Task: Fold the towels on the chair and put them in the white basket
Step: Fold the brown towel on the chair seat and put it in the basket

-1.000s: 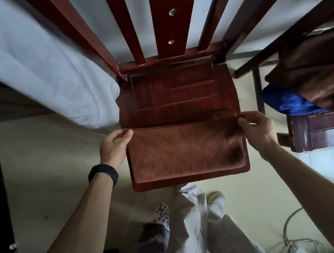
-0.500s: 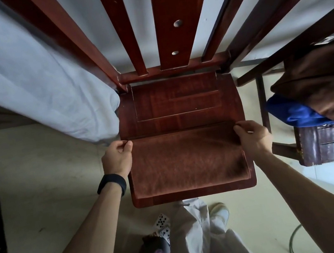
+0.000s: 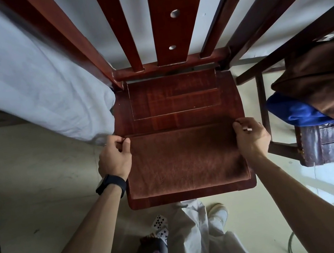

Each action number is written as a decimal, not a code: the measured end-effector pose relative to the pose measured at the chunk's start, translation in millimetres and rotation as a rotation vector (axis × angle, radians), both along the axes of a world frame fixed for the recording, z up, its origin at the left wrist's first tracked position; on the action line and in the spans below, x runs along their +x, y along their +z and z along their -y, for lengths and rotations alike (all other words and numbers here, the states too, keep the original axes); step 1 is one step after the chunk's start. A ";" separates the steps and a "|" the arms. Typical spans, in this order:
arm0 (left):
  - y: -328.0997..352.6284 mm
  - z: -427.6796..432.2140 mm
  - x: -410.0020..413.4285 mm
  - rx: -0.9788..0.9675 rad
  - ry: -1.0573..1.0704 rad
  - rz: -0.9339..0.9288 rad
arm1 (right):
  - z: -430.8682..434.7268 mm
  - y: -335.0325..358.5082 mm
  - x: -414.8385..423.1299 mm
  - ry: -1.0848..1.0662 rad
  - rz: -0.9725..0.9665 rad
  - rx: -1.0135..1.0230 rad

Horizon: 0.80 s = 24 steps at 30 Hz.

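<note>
I watched from beside the person as the towel (image 3: 185,160) lay flat on the near half of the chair (image 3: 175,99) seat. It was a brown strip with its long axis running from 9 to 3 o'clock. Its far edge crossed the middle of the seat and its near edge sat just inside the front rim at 6 o'clock. The left hand (image 3: 114,156) was at the towel's 10 o'clock corner, fingers curled, thumb and forefinger nipping the cloth there. The right hand (image 3: 251,135) matched it at the 2 o'clock corner, knuckles up and fingers hooked over the edge, grasping the cloth. Neither was nearer than the other, since each held one end of the same far edge with the whole towel between them. The forearms came in from 7 and 5 o'clock, splayed wide, wrists low over the seat's sides. To my eye the next fold had to travel along that long axis, one end carried over to the other, because the strip was much longer than it was deep. Off at 3 o'clock a second chair carried a brown cloth (image 3: 324,81) heaped on a blue cloth (image 3: 294,111). I saw no basket from where the view looked.
</note>
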<state>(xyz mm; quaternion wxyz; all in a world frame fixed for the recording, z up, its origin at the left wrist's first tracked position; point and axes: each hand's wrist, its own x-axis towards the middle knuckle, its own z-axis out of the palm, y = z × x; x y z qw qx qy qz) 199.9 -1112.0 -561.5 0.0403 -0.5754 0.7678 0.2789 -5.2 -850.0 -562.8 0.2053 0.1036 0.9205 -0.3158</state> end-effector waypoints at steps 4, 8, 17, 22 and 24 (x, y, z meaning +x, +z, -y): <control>-2.8 0.7 7.6 -0.005 -0.019 -0.042 | -4.3 -1.6 3.5 0.016 -0.006 -0.013; -5.5 2.4 8.1 -0.002 -0.031 -0.075 | -1.3 -2.7 -1.9 0.039 -0.001 0.019; 1.4 -18.1 8.3 -0.243 -0.258 0.004 | -4.6 13.9 10.7 -0.065 -0.089 0.074; -16.0 -63.2 25.4 -0.242 -0.615 0.025 | -18.0 8.2 67.1 0.553 -0.368 0.155; -25.9 -71.4 27.7 -0.182 -0.635 0.102 | -18.3 -0.8 73.2 0.718 -0.309 0.242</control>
